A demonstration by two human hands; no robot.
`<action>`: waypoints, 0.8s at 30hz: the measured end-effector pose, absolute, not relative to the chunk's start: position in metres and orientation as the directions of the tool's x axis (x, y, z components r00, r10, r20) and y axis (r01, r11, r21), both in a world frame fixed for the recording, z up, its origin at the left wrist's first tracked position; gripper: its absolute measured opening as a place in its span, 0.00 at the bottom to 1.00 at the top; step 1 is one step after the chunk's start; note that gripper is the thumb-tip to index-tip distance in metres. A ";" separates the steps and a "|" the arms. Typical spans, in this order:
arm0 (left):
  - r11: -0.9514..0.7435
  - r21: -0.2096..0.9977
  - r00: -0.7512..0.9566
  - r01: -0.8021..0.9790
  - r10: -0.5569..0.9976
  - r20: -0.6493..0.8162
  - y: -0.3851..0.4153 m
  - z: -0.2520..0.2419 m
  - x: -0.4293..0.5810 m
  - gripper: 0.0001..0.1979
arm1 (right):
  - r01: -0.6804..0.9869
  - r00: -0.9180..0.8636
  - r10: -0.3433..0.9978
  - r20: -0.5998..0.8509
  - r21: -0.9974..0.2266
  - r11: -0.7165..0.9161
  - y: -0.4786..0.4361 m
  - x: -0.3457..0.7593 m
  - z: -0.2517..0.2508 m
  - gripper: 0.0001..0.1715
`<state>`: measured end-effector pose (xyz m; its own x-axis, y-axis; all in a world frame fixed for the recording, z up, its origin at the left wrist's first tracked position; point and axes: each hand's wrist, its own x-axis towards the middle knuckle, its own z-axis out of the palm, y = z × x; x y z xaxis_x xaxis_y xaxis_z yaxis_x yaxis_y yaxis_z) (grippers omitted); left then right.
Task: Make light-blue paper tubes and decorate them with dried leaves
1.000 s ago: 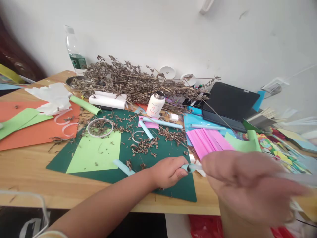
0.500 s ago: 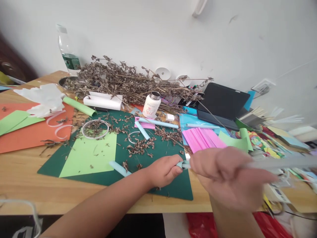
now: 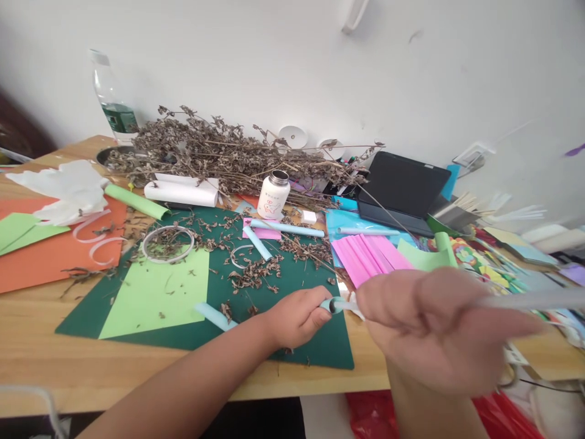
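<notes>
My left hand (image 3: 299, 317) is wrapped round a light blue paper tube (image 3: 333, 305) above the front right of the green cutting mat (image 3: 274, 335). Close to its right, my right hand (image 3: 429, 323), blurred, grips a pale translucent stick (image 3: 534, 299) that extends to the right; a narrow part of it shows between the hands at the tube's open end. Another light blue tube (image 3: 214, 316) lies partly behind my left forearm. Two more blue tubes, one long (image 3: 292, 228) and one short (image 3: 257, 244), lie farther back on the mat.
Dried plant stems (image 3: 219, 149) lie along the wall. A white open bottle (image 3: 273, 195) stands behind the mat. Pink folded paper (image 3: 368, 256) and a black tablet (image 3: 404, 189) are to the right. A green paper sheet (image 3: 159, 292), orange paper (image 3: 55, 250) and plastic bottle (image 3: 116, 103) are left.
My right hand has moved slightly right, away from my left hand, with the stick still in it. The table view has shifted slightly left. My left hand keeps its hold on the tube.
</notes>
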<state>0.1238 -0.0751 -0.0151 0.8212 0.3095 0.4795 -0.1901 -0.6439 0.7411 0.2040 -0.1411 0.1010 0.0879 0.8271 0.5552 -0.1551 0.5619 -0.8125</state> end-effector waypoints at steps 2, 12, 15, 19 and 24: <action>-0.643 0.742 0.817 -0.189 0.316 0.482 -0.075 -0.015 0.124 0.26 | -0.149 0.122 0.828 0.547 -0.815 0.560 -0.144 0.204 0.101 0.22; -0.675 0.721 0.810 -0.159 0.328 0.486 -0.077 -0.014 0.124 0.26 | -0.042 0.118 0.836 0.536 -0.838 0.544 -0.155 0.207 0.109 0.25; -0.668 0.725 0.802 -0.169 0.334 0.495 -0.076 -0.014 0.124 0.23 | 0.060 0.092 0.876 0.473 -0.881 0.470 -0.159 0.210 0.111 0.25; -0.670 0.717 0.806 -0.190 0.311 0.504 -0.074 -0.012 0.123 0.19 | 0.109 0.090 0.912 0.399 -0.915 0.390 -0.159 0.205 0.104 0.24; -0.663 0.717 0.801 -0.217 0.298 0.519 -0.075 -0.011 0.122 0.18 | 0.110 0.092 0.923 0.375 -0.925 0.365 -0.158 0.200 0.097 0.23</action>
<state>0.1224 -0.0750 -0.0111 0.8013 0.2983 0.5186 -0.2171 -0.6628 0.7166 0.2003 -0.1576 0.0973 0.0924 0.9225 0.3747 0.1101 0.3645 -0.9247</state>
